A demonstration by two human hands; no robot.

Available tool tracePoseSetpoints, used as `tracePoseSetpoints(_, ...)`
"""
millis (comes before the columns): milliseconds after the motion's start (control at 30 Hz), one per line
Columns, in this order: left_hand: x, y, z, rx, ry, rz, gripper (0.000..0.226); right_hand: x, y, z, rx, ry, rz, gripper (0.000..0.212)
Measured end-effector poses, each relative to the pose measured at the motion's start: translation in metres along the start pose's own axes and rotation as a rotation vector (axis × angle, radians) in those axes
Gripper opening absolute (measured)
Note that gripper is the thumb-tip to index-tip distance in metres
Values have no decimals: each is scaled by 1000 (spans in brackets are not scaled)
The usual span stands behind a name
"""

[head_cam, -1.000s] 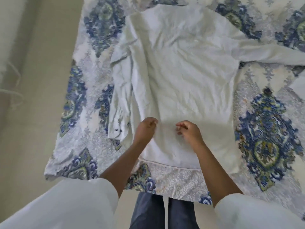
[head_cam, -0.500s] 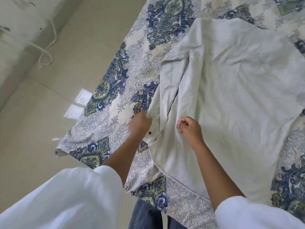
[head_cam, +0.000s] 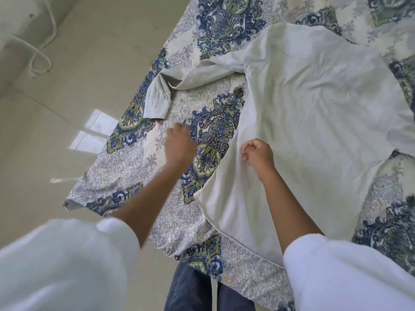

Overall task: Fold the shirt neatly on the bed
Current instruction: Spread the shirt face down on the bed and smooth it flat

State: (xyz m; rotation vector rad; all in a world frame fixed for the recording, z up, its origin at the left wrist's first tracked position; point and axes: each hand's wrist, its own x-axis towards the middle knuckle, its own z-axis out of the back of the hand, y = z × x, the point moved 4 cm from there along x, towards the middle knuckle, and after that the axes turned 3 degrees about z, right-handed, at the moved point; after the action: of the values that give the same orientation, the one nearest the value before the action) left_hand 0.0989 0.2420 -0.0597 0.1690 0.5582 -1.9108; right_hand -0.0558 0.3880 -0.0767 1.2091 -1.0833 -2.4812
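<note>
Half a second ago the shirt's sleeve (head_cam: 202, 75) lay folded along the body with the left hand (head_cam: 179, 144) at its cuff (head_cam: 157, 102). Now the sleeve stretches out leftward across the bedspread (head_cam: 125, 171), and the cuff lies just beyond that hand, apart from it. The left hand hovers motion-blurred over the print, so I cannot tell how its fingers are set. The right hand (head_cam: 259, 154) stays curled in a loose fist at the shirt's left edge; whether it pinches cloth is unclear.

The shirt (head_cam: 314, 122) lies spread on the bed, white, soft and finely creased, its hem nearest the person. The cuff shows fine lines. The bedspread carries blue-green ornate medallions over pale grey scrollwork and drapes toward a smooth pale floor (head_cam: 89, 63).
</note>
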Motion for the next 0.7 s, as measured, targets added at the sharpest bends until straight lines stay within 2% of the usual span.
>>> tracePoseSetpoints(67,-47,-11,-42,16,154,-57,43,-1,-3,1,6,12,-11,29)
tracePoseSetpoints(133,-80,-7,-76,18,287,-7,40,-2,-8,3,34,27,-31,29)
tracePoseSetpoints(267,-99,21,-84,-349,200,322,8,-9,-20,7,84,52,-58,24)
tracePoseSetpoints(333,-107,35,-81,-526,193,429,10,-15,-26,5,91,77,-76,22)
tracePoseSetpoints(400,-115,46,-80,-674,256,464,13,-22,-32,4,97,108,-90,21)
tracePoseSetpoints(467,-119,51,-79,-756,328,449,11,-29,-36,0,98,143,-96,20)
tracePoseSetpoints(600,-110,47,-81,-791,391,390,24,-38,-39,-4,102,178,-94,19)
tracePoseSetpoints(667,-104,46,-82,-850,368,523,33,-40,-40,-4,99,179,-89,18)
tracePoseSetpoints(700,-101,48,-83,-891,375,582,28,-41,-40,-4,98,178,-87,18)
